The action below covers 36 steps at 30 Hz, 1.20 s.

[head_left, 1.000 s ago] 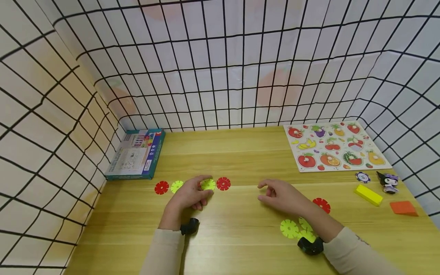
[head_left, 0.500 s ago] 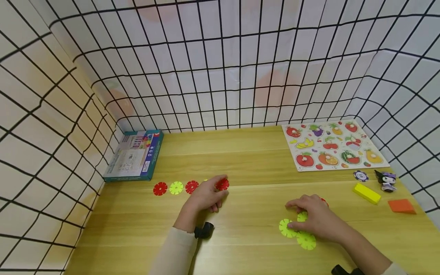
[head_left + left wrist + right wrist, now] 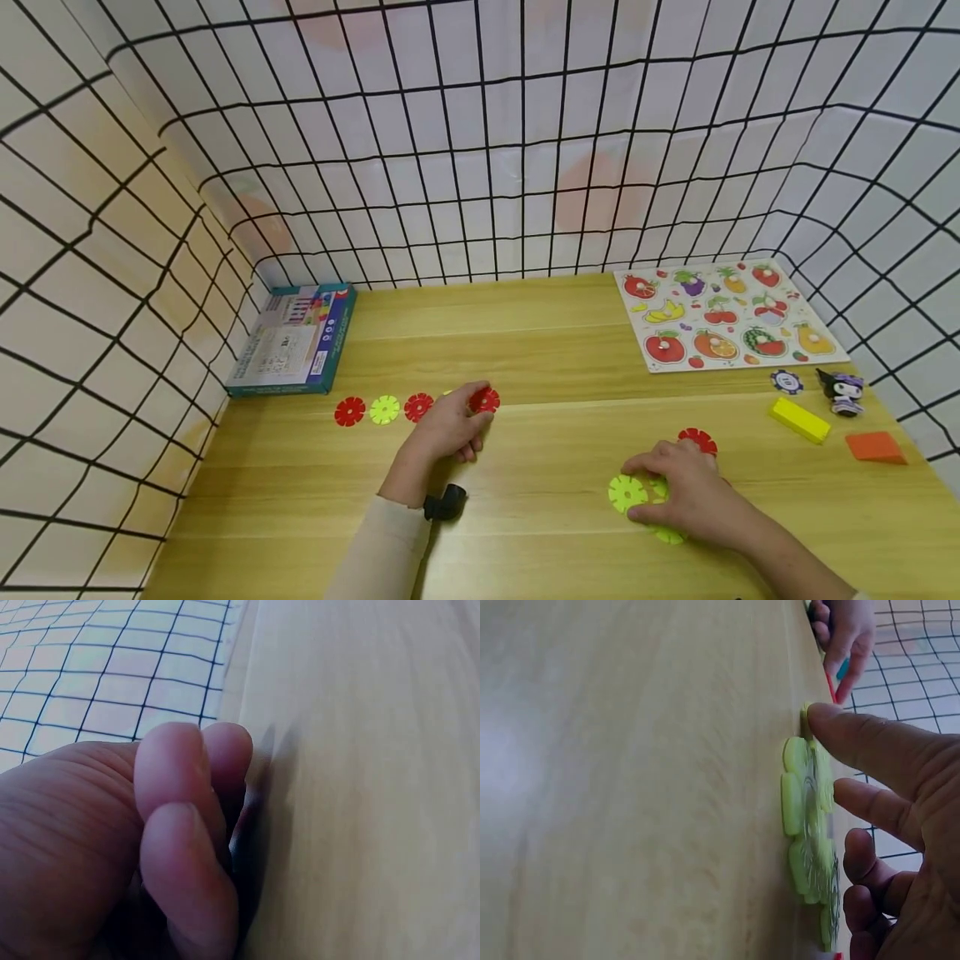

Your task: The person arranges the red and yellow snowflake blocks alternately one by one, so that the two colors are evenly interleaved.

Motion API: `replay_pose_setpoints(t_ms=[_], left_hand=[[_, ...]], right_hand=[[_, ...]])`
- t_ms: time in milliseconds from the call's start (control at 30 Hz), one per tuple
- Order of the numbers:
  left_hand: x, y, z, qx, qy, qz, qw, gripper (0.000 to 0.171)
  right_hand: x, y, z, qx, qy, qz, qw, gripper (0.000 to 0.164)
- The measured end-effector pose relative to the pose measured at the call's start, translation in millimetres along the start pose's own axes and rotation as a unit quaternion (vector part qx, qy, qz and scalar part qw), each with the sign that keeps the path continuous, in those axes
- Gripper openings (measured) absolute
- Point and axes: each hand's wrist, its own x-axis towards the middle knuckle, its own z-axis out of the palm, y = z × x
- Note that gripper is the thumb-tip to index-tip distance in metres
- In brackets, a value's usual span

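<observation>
In the head view, a row of notched flower discs lies flat: a red disc (image 3: 349, 411), a yellow-green disc (image 3: 385, 409), another red disc (image 3: 418, 407), a mostly hidden yellow one and an end red disc (image 3: 488, 400). My left hand (image 3: 447, 423) has its index finger and thumb spread at that end disc's edges; contact is unclear. My right hand (image 3: 686, 487) reaches over a group of yellow-green discs, thumb and index finger parted around the leftmost disc (image 3: 627, 494). In the right wrist view the thumb (image 3: 870, 742) meets the edge of the yellow-green discs (image 3: 806, 817).
A red disc (image 3: 699, 440) lies beyond my right hand. Further right are a poker chip (image 3: 787, 382), yellow block (image 3: 799, 419), orange wedge (image 3: 876, 447) and small figurine (image 3: 843, 392). A fruit puzzle board (image 3: 731, 321) and flat box (image 3: 292, 340) stand near the grid-patterned backdrop.
My left hand has shifted right from the yellow disc to the end red disc. My right hand has drawn back and right over the yellow-green discs. The discs have not visibly moved.
</observation>
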Motion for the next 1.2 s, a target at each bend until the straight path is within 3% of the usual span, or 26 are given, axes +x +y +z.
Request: replay_pose_setpoints(t_ms=[300, 533, 733, 867, 1067, 1200], left_hand=[[1.6, -0.4, 0.3, 0.003, 0.004, -0.001, 1.0000, 0.055], [2.2, -1.6, 1.3, 0.011, 0.008, 0.001, 0.9999, 0.054], [2.1, -1.9, 0.5, 0.016, 0.008, 0.008, 0.9998, 0.053], [2.4, -2.0, 0.2, 0.012, 0.010, 0.007, 0.9999, 0.053], [2.6, -2.6, 1.4, 0.008, 0.009, 0.006, 0.9999, 0.053], [2.3, -2.0, 2.7, 0.010, 0.013, 0.003, 0.9999, 0.053]], right_hand=[[4.7, -7.5, 2.3, 0.012, -0.001, 0.004, 1.000, 0.045], [6.6, -11.0, 4.3, 0.099, -0.029, -0.002, 0.995, 0.037], [14.8, -18.9, 2.9, 0.149, -0.024, -0.027, 0.988, 0.023], [27.3, -28.1, 2.1, 0.222, -0.031, -0.016, 0.975, 0.025], [52.5, -44.4, 6.6, 0.340, -0.016, 0.027, 0.940, 0.031], [74.8, -60.5, 11.7, 0.348, -0.001, 0.046, 0.937, 0.032]])
